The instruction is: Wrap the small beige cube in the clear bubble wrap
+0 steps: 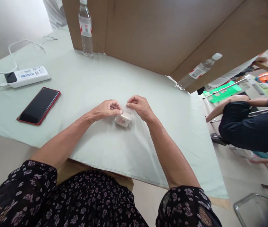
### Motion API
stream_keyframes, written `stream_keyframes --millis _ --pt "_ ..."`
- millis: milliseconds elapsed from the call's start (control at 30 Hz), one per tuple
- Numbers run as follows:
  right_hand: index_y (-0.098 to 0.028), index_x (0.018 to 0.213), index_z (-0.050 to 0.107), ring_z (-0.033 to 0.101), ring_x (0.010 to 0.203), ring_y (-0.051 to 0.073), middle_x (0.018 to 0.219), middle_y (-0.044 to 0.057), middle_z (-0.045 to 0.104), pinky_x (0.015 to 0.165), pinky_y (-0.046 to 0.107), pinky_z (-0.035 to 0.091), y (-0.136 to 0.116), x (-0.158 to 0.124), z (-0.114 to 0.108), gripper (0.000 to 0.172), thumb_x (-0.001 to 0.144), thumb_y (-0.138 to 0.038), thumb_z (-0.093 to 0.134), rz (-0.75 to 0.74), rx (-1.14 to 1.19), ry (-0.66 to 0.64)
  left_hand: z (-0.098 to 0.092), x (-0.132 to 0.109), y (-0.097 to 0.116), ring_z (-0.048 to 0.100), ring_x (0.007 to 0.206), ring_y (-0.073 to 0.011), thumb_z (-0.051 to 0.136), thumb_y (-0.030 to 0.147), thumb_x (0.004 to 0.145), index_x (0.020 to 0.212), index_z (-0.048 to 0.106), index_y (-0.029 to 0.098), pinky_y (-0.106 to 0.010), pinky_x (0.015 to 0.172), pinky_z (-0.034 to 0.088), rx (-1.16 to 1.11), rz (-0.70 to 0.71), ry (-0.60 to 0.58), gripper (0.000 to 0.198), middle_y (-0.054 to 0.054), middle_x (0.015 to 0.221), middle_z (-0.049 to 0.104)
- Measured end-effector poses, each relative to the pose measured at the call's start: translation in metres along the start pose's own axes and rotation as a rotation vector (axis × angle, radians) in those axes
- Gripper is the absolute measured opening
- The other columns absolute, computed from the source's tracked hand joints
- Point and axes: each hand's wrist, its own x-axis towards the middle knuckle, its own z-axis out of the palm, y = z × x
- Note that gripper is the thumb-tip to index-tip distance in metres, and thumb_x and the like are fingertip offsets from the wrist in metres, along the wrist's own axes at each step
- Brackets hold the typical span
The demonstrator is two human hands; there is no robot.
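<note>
A clear plastic bag point(132, 117) with a small pale block-like item point(123, 120) inside lies on the light green tablecloth, in front of me at the table's middle. My left hand point(107, 108) pinches the bag's upper left edge between thumb and fingers. Opposite it, my right hand point(140, 106) pinches the bag's upper right edge. Both hands are close together just above the cloth. Printing shows on the item's near face, too small to read. What exactly the item is, I cannot tell.
A red-edged phone point(39, 105) and a white power strip point(27, 76) with cables lie at left. Cardboard panels point(138, 34) stand along the back, with one water bottle point(86, 31) upright and another bottle point(201, 71) beside the right panel. A seated person point(247, 123) is beyond the table at right.
</note>
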Motion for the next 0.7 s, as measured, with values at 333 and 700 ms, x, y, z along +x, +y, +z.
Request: stream_keyframes --millis 333,700 --pt "-0.021 0.101 0.063 0.061 0.063 0.015 0.072 -0.002 0.066 0.063 0.031 0.050 -0.008 0.015 -0.008 0.033 0.074 -0.040 0.068 -0.123 -0.001 0.144 0.009 0.004 -0.008 0.061 0.091 -0.0177 0.074 0.041 0.068 0.090 0.059 0.017 -0.032 0.085 0.046 -0.288 0.006 0.006 0.036 -0.005 0.098 0.067" --pt "-0.024 0.101 0.063 0.061 0.079 0.017 0.087 0.002 0.065 0.079 0.034 0.054 -0.019 -0.037 0.000 0.026 0.090 -0.048 0.061 -0.290 -0.297 0.522 0.013 0.006 -0.015 0.067 0.095 -0.0224 0.075 0.049 0.073 0.112 0.070 0.013 -0.038 0.090 0.049 -0.330 -0.110 0.000 0.054 -0.009 0.103 0.073"
